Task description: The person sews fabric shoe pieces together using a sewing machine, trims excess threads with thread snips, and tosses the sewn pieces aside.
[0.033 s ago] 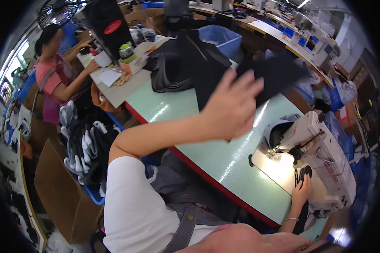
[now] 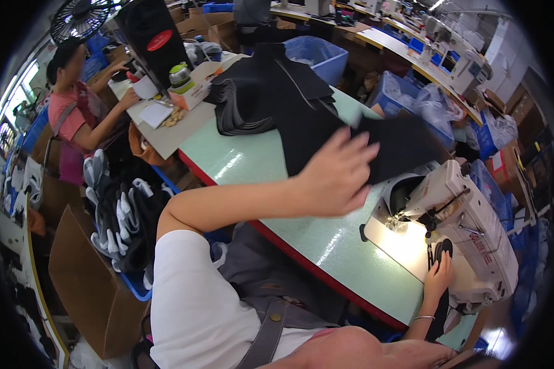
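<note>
My left hand [image 2: 338,175] reaches across the pale green sewing table [image 2: 301,234], fingers spread and slightly blurred. Against its fingertips is a loose black fabric piece [image 2: 406,140], smeared by motion; its underside is hidden. Another black fabric panel [image 2: 298,132] spreads below the hand, beside a thick stack of black fabric pieces [image 2: 243,111]. At the right, my right hand [image 2: 437,280] has its fingers closed around a black strip [image 2: 444,248], looped at the top and running down along my forearm. It rests beside the lit needle area of the white sewing machine [image 2: 474,230].
A blue bin [image 2: 319,58] stands behind the stack. Left of me are a crate of black and white fabric pieces [image 2: 126,215] and an open cardboard box [image 2: 89,283]. Another person [image 2: 83,117] works at the adjoining table, near a white box [image 2: 191,92]. Plastic-lined bins [image 2: 406,92] stand beyond.
My left hand has come down and slightly nearer, and the loose black fabric piece has dropped toward the machine with it. My right hand stays at the black strip.
</note>
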Demonstrator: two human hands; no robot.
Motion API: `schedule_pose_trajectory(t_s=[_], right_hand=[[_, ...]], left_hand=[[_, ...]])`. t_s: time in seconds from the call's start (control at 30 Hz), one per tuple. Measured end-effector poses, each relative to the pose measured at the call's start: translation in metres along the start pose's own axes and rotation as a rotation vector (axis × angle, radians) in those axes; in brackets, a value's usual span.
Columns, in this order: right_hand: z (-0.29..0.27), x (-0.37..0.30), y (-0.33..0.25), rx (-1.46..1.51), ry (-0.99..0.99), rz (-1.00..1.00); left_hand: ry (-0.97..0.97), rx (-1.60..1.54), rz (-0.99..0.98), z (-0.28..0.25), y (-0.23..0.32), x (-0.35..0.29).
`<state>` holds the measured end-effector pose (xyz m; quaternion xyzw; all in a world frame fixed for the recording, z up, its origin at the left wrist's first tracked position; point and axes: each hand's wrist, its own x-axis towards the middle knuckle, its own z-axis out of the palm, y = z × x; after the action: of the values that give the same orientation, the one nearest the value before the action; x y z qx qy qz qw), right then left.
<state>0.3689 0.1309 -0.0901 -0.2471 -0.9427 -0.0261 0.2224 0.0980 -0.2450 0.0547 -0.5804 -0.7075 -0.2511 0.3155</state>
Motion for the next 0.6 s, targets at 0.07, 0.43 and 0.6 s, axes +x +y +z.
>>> schedule_pose_trajectory(t_s=[0.07, 0.43, 0.6], right_hand=[[0.001, 0.001, 0.000, 0.016, 0.013, -0.009], [-0.004, 0.000, 0.001, 0.016, -0.019, 0.017], [-0.013, 0.011, 0.002, 0.087, -0.079, 0.052]], left_hand=[[-0.338, -0.170, -0.056, 0.045, 0.008, -0.032], [-1.095, -0.689, -0.255, 0.078, -0.007, -0.038], [-0.985, -0.319, 0.052, 0.090, 0.002, -0.010]])
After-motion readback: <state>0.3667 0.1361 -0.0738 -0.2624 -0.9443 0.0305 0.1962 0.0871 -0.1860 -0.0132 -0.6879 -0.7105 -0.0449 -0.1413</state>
